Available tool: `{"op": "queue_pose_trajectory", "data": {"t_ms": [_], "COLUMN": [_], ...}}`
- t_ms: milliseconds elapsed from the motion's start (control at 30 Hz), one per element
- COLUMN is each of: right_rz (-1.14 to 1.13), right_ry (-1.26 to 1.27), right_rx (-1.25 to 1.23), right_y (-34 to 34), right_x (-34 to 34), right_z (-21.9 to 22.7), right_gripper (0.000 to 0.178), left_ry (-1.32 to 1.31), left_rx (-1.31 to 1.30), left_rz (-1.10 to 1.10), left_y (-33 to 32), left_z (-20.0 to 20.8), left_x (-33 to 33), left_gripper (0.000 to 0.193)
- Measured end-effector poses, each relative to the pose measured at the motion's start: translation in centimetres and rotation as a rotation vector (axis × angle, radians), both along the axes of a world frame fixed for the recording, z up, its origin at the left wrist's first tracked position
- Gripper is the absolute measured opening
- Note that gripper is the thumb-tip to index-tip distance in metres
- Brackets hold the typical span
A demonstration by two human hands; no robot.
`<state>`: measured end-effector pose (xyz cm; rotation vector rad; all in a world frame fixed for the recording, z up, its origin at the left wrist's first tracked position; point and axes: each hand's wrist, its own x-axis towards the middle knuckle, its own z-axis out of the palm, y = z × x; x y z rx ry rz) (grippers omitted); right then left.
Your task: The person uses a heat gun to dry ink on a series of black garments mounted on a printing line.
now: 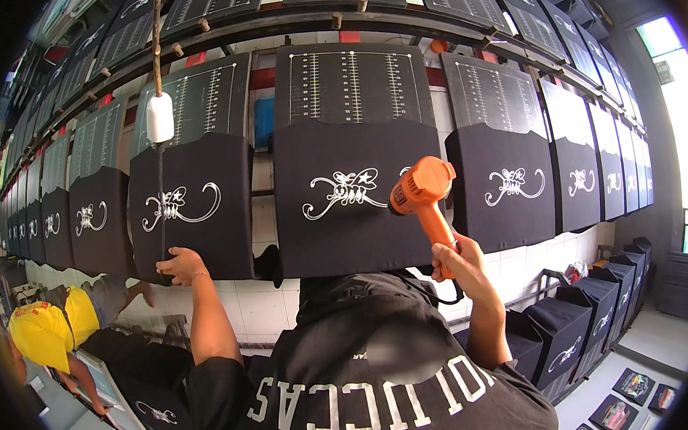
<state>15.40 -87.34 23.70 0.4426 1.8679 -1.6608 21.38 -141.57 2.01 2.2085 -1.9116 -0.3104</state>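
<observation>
My right hand is closed around the handle of an orange heat gun. The gun's nozzle points left, just above the white print on the middle black shirt, hiding that print's right end. My left hand is at the lower edge of the black shirt to the left, its fingers curled in where a dark hanging cable comes down. A white plug connector sits higher on that cable, below a brown cord. Part of the heat gun's cord loops below my right hand.
Black boards with ruled scales carry printed shirts in a long row, such as the right shirt. Another rack runs behind a dark rail. More shirt-covered boards stand behind me at right. A person in a yellow shirt bends at far left.
</observation>
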Motion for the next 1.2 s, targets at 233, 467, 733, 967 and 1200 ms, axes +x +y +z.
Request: {"op": "queue_pose_trajectory", "data": {"t_ms": [233,467,733,967,1200], "right_rz": [0.069,0.092,0.149,0.161,0.070], "right_ry": [-0.014,-0.041,0.009,-0.044,0.015], "right_rx": [0.001,-0.010,0.029,-0.006,0.000], "right_y": [-0.8,-2.5,-4.7,-5.0,-7.1], "right_x": [-0.4,-1.5,-3.1,-3.1,-2.6], "right_z": [-0.3,0.3,0.2,1.3,0.6], "right_gripper": [0.029,0.028,0.032,0.036,0.034], "left_ry": [0.003,-0.010,0.008,0.058,0.104], "left_rx": [-0.013,-0.045,-0.036,0.002,0.014], "left_rz": [-0.013,-0.001,-0.025,-0.087,-0.186], "left_y": [0.3,0.2,0.2,0.2,0.4], "left_z": [0.3,0.2,0.5,0.4,0.2], "left_x": [0.0,0.0,0.0,1.0,2.0], "left_gripper": [0.067,0.068,0.066,0.066,0.067]}}
